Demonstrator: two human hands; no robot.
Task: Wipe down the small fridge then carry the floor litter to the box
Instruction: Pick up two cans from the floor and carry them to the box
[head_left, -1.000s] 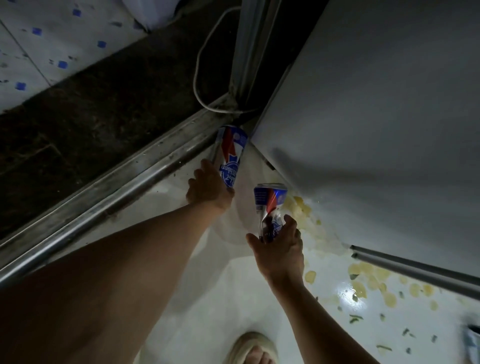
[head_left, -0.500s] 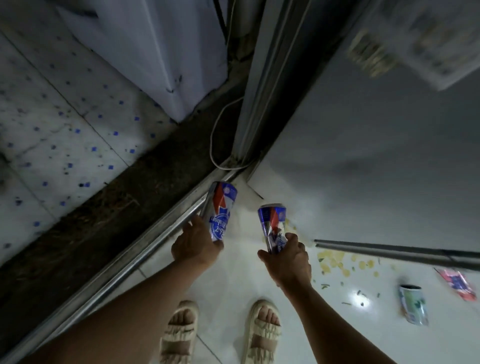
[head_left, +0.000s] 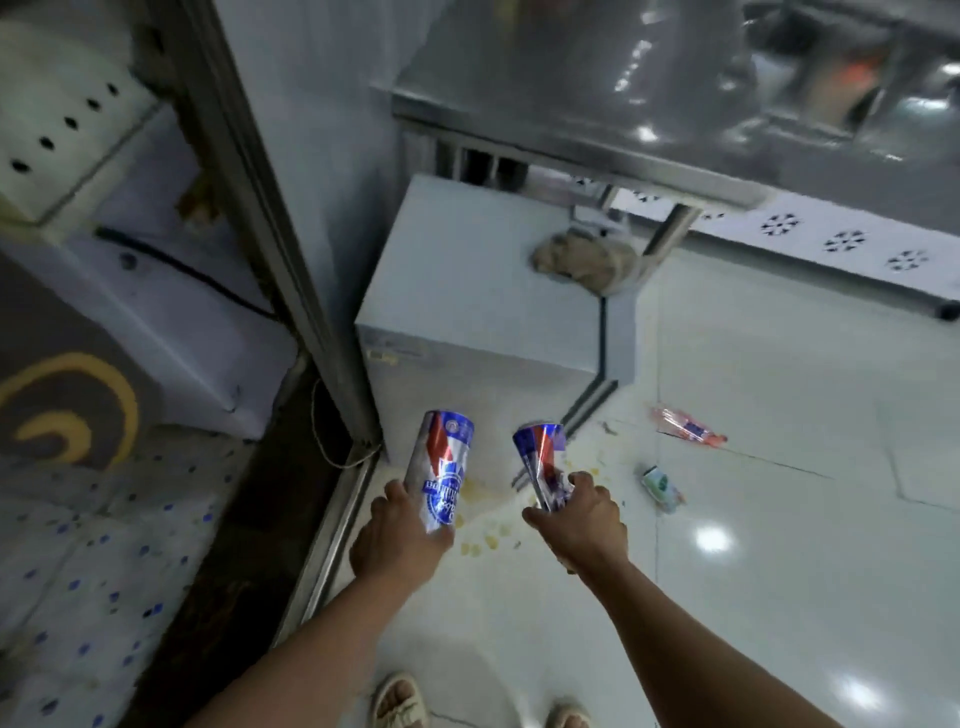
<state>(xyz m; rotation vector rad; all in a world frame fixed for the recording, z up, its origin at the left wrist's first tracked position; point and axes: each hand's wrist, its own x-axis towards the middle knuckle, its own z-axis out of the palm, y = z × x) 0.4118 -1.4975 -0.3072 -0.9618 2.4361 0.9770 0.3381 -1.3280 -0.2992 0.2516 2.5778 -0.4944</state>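
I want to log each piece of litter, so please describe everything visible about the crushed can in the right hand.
The crushed red, blue and silver metal can looks like thin, shiny aluminium. Its lower body is squeezed narrow and creased, while the top end is wider. It is off the floor, tilted with its top leaning left. Only the right hand touches it, fingers wrapped around its lower end. Its print is too blurred to read.

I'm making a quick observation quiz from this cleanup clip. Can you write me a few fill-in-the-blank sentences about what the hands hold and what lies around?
1. Each hand holds a ____: the left hand an intact one, the right hand a crumpled one.
2. A bunched brown rag lies on top of the small ____.
3. The pink wrapper and the green carton lie on the ____.

Missing words: can; fridge; floor
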